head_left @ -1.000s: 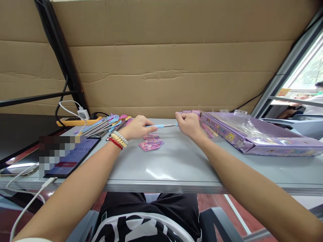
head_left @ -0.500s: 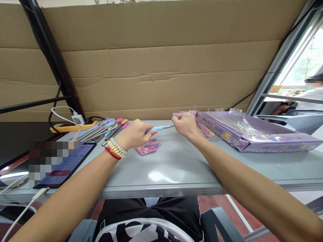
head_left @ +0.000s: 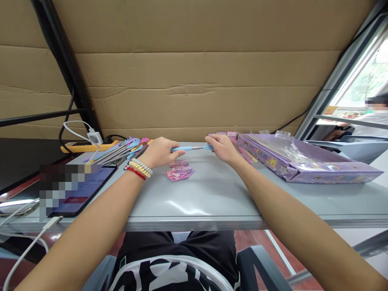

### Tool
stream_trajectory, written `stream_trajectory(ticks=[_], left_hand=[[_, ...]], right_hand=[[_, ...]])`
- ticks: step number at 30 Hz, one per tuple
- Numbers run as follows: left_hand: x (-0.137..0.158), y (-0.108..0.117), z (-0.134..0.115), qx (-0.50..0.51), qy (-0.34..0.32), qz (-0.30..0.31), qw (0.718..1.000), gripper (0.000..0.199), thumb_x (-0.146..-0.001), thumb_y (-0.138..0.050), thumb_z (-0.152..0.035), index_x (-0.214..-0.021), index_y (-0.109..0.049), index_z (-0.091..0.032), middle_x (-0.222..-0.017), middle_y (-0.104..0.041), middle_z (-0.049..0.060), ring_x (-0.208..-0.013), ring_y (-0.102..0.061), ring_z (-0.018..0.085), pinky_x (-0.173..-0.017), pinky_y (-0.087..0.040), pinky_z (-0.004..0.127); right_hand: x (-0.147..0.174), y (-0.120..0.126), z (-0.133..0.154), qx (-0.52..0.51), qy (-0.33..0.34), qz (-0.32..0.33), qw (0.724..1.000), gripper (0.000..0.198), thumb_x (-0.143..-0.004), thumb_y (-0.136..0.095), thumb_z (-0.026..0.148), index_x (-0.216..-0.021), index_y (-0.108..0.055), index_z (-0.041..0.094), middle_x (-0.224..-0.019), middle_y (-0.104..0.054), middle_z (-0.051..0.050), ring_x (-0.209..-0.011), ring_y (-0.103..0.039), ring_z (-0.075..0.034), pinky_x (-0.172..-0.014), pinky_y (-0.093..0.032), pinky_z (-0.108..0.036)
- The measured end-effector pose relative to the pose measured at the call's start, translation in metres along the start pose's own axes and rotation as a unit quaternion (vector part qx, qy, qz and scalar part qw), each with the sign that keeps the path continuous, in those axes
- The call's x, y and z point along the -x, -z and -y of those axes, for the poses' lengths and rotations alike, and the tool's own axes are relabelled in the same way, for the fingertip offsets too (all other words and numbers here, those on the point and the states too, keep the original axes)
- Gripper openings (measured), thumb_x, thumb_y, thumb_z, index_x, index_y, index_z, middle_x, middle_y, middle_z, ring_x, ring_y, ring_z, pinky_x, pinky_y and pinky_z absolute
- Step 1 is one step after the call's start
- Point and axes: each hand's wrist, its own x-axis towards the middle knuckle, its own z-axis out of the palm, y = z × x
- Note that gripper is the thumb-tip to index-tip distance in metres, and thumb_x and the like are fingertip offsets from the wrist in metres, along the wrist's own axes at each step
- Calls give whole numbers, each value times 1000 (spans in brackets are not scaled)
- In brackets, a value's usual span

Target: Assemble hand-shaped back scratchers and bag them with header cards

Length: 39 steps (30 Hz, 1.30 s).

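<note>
A blue back scratcher (head_left: 196,148) with a thin metal rod spans level between my hands above the table. Wrapped round its handle is my left hand (head_left: 162,152), which wears beaded and red bracelets. My right hand (head_left: 222,148) pinches its blue head, partly hidden by the fingers. Below and between the hands lies a small pile of pink printed cards (head_left: 179,173). Left of my left hand, a heap of back scratchers (head_left: 118,153) shows metal rods and blue, pink and yellow heads.
A purple printed box (head_left: 303,169) with clear plastic film (head_left: 281,145) stands on the right. Pink and yellow sticks (head_left: 247,155) lie beside it. A tablet (head_left: 85,194), white cable and yellow-edged device (head_left: 87,146) are at left. Cardboard (head_left: 194,97) closes the back; another person (head_left: 376,117) sits far right.
The back scratcher's blue head now shows at my right fingers, which have loosened from a fist to a pinch. More of the pink cards is visible. The view has shifted slightly.
</note>
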Motion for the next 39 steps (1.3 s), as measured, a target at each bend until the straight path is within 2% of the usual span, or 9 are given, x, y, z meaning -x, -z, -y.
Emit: stream_trajectory(ticks=[5,10,14,18,26,31,34,36,39], left_hand=[[-2,-13,19,-8,40,37,998,39,-83,-46,-52,-70,-65,-21,-67,-65,4,-60,-54,16,-52,-28,27],[-2,-18,21,10,44,66,997,35,-85,-44,-46,-73,-64,-19,-72,-67,5,-63,-55,17,-55,-32,26],[-1,-23,19,46,44,101,993,27,-86,-44,-35,-82,-66,-19,-76,-68,5,-67,-58,17,-58,-37,26],[-1,-27,22,75,39,112,990,30,-81,-45,-23,-103,-65,-19,-84,-70,6,-74,-61,18,-64,-43,27],[0,-27,20,66,53,114,990,24,-86,-43,-30,-87,-64,-18,-71,-66,5,-64,-58,18,-55,-38,27],[-1,-29,15,43,69,108,991,25,-89,-38,-29,-87,-61,-18,-68,-64,5,-62,-57,19,-54,-34,27],[-1,-30,13,44,92,96,990,26,-91,-36,-31,-92,-59,-19,-75,-66,6,-65,-58,19,-56,-36,27],[-1,-30,10,60,100,73,990,28,-92,-35,-33,-97,-58,-18,-80,-67,7,-68,-59,19,-58,-37,27],[0,-29,4,90,69,48,992,31,-92,-36,-35,-103,-59,-19,-78,-67,5,-66,-57,17,-58,-37,26]], right_hand=[[2,-1,-9,27,-27,98,994,19,-74,-54,39,-71,-51,20,-59,-49,4,-55,-42,-10,-52,-30,-24],[2,-5,-19,22,1,124,992,22,-68,-61,34,-83,-55,19,-70,-53,3,-62,-46,-12,-56,-34,-24],[-1,-6,-29,11,13,112,994,38,-62,-65,26,-97,-54,19,-81,-56,2,-68,-50,-12,-61,-38,-24],[-5,-7,-36,-48,-10,88,995,39,-60,-66,25,-97,-53,18,-83,-57,1,-67,-51,-12,-60,-40,-24],[-9,-8,-36,-159,-49,51,985,45,-62,-69,32,-101,-52,17,-87,-60,-2,-55,-48,-8,-48,-37,-23],[-8,-10,-40,-43,-37,-11,998,66,-63,-72,37,-121,-47,18,-106,-60,-8,-75,-56,-14,-66,-44,-29],[-6,-9,-35,47,-63,-11,997,51,-67,-70,42,-109,-56,15,-93,-65,-7,-80,-57,-17,-70,-43,-30],[-4,-8,-29,65,-72,50,994,35,-73,-64,47,-88,-63,15,-79,-65,-5,-70,-56,-16,-62,-40,-28],[0,-11,-20,-17,-54,161,985,40,-77,-58,55,-79,-65,15,-69,-63,-3,-52,-49,-10,-51,-36,-24]])
